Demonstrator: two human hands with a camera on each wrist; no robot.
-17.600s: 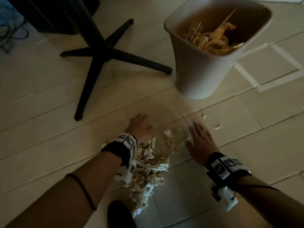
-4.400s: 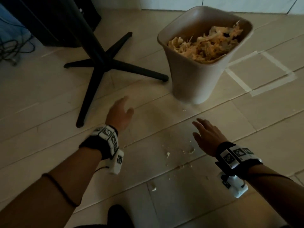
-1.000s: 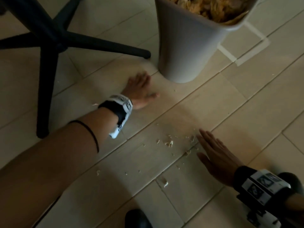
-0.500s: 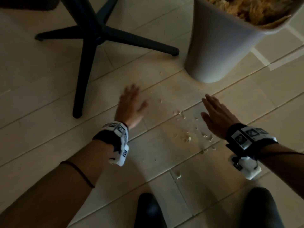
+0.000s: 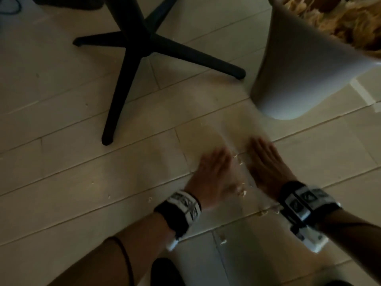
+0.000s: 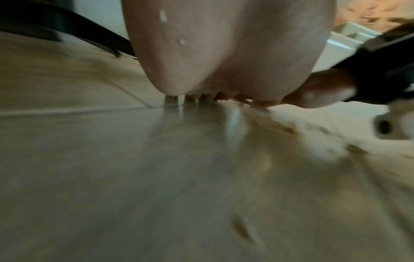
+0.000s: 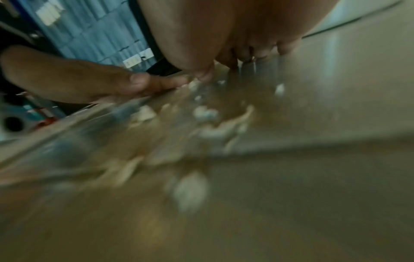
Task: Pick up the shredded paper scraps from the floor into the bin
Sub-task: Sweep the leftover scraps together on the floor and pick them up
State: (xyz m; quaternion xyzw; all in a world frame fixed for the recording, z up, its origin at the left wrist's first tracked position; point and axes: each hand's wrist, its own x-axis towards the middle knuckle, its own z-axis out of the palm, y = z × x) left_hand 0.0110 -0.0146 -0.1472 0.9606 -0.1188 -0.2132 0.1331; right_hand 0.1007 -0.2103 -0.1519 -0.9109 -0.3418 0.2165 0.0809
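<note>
Bin (image 5: 292, 65) stands on the floor (image 5: 82, 182), pale, tapered, cut off by the frame edge at top & right; it's heaped w/ tan shredded paper (image 5: 340, 23) up to the rim. Just in front of the bin, both hands lie flat on the floor, palms down, fingers straight & together, holding nothing: left hand (image 5: 214, 176) & right hand (image 5: 268, 168) side by side w/ a narrow gap between. Paper scraps (image 5: 241, 191) sit in that gap and a few more lie nearer the person than the bin, by the right wristband (image 5: 305, 203) and below the left wristband (image 5: 181, 207). Black star-shaped chair base (image 5: 142, 42) is to the bin's left, one leg tip near the bin's foot. Both hands blurred in head view; wrist views v. smeared, scraps there only pale blobs (image 7: 208, 127), exact count can't tell. Left wrist view shows fingertips (image 6: 224, 96) touching floor, a few white specks stuck on the palm
</note>
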